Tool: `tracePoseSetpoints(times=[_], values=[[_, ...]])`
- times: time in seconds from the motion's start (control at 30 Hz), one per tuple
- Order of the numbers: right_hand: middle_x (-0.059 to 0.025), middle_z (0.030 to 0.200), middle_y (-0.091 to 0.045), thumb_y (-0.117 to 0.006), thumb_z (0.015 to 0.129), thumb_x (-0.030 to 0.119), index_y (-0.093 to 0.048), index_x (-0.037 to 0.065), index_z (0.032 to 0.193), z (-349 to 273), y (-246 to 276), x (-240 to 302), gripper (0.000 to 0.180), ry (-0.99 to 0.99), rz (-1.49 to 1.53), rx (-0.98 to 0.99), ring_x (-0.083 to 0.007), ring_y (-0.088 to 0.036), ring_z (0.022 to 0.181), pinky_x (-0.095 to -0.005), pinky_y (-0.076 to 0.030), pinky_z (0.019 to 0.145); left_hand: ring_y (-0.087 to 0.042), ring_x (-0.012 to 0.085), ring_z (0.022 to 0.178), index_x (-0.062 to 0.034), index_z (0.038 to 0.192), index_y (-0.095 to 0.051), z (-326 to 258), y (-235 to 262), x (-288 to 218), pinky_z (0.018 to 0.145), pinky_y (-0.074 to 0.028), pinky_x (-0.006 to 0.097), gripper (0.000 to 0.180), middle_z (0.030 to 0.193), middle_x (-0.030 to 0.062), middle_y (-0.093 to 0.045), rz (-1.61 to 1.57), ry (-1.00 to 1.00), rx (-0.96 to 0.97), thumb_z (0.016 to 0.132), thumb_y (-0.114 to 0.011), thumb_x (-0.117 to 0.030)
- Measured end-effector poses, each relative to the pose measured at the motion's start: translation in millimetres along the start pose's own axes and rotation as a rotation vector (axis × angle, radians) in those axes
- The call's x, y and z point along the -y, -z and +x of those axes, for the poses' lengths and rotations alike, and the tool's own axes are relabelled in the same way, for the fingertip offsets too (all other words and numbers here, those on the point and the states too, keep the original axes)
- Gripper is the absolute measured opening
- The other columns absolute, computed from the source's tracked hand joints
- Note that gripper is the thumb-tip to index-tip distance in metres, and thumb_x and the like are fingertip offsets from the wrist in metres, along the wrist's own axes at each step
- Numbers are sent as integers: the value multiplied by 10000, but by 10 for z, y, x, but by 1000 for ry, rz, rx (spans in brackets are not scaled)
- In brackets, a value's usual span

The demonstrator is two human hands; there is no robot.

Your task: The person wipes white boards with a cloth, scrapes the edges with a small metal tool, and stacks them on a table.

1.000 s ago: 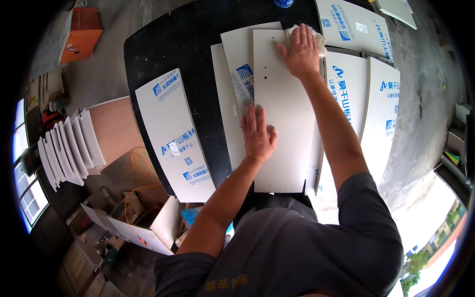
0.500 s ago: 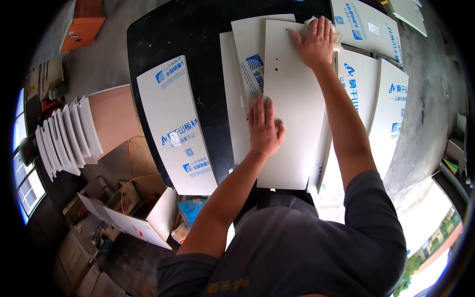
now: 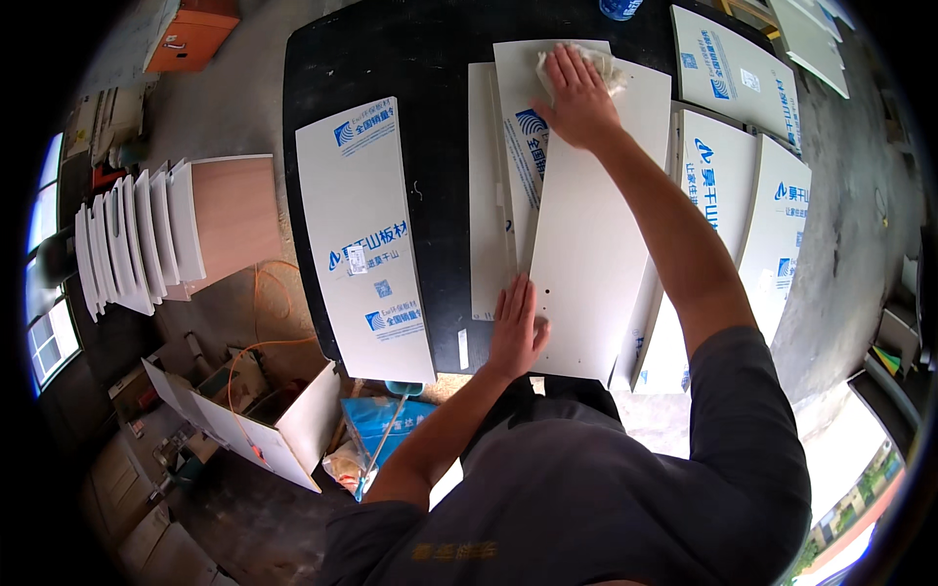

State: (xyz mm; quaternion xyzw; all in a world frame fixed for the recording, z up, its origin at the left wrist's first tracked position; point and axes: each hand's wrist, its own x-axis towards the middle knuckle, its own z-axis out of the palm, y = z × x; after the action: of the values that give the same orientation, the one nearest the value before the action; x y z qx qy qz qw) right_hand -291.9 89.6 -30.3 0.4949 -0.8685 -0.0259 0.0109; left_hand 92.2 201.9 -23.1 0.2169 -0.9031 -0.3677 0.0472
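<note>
A long white board (image 3: 601, 244) with small drilled holes lies lengthwise before me, on top of other boards. My right hand (image 3: 582, 103) rests near its far end, fingers stretched over a crumpled whitish cloth (image 3: 614, 74) pressed to the surface. Toward the near end, my left hand (image 3: 518, 332) lies on the board's left edge, fingers extended and thumb apart, holding nothing. Beneath, to the left, a printed board (image 3: 525, 59) and another pale board (image 3: 486, 195) stick out partly covered.
A white board with blue print (image 3: 357, 215) lies on the black tabletop (image 3: 440, 117) at left. More printed boards (image 3: 777, 234) lie at right. A blue can (image 3: 619, 8) stands at the far edge. Left of the table are stacked panels (image 3: 147, 234) and an open box (image 3: 308, 420).
My right hand has slid the cloth leftward across the far end of the board. My left hand has moved nearer along the left edge. The view has shifted slightly, bringing the can in.
</note>
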Motion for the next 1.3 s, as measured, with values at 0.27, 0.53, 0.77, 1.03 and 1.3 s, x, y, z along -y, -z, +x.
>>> tracePoseSetpoints(times=[0.27,0.53,0.77,1.03,1.3], values=[[-150,1714,-227,-418,1056,580,-273,20,1626,-526,50,378,811,98,6,-3,-297,-155,1604,-445,-141,1308,-704,139,885,53,1185,-680,-1080,-167,111,824,-565,277,331,977,79,-746,-912,952,27,947,-758,-164],[-130,1708,-255,-566,992,542,-331,10,1599,-3031,432,1438,841,279,325,281,-284,-172,1605,-435,-160,1304,-666,231,1074,28,1308,-618,-1110,-170,477,989,-507,401,665,1156,123,-715,-1614,1063,160,1113,-326,-537],[-94,1740,-190,-475,1038,549,-272,83,1645,-3416,285,1400,791,479,316,377,-253,-118,1619,-439,-104,1312,-643,249,1060,9,1254,-649,-1011,-99,728,992,-475,396,865,1106,118,-719,-1509,1069,384,1058,-190,-698],[-103,1727,-228,-505,1027,543,-322,64,1624,-3695,371,1713,787,327,269,284,-266,-163,1608,-468,-128,1301,-630,211,1019,8,1165,-688,-902,-142,839,952,-465,358,840,1081,93,-719,-1441,987,378,1055,-237,-693],[-88,1741,-188,-541,1013,482,-300,73,1633,-4539,422,1565,781,368,183,463,-244,-117,1620,-444,-91,1313,-652,154,840,-36,987,-748,-597,110,603,798,-493,312,649,914,47,-726,-941,849,464,1031,-489,-630]])
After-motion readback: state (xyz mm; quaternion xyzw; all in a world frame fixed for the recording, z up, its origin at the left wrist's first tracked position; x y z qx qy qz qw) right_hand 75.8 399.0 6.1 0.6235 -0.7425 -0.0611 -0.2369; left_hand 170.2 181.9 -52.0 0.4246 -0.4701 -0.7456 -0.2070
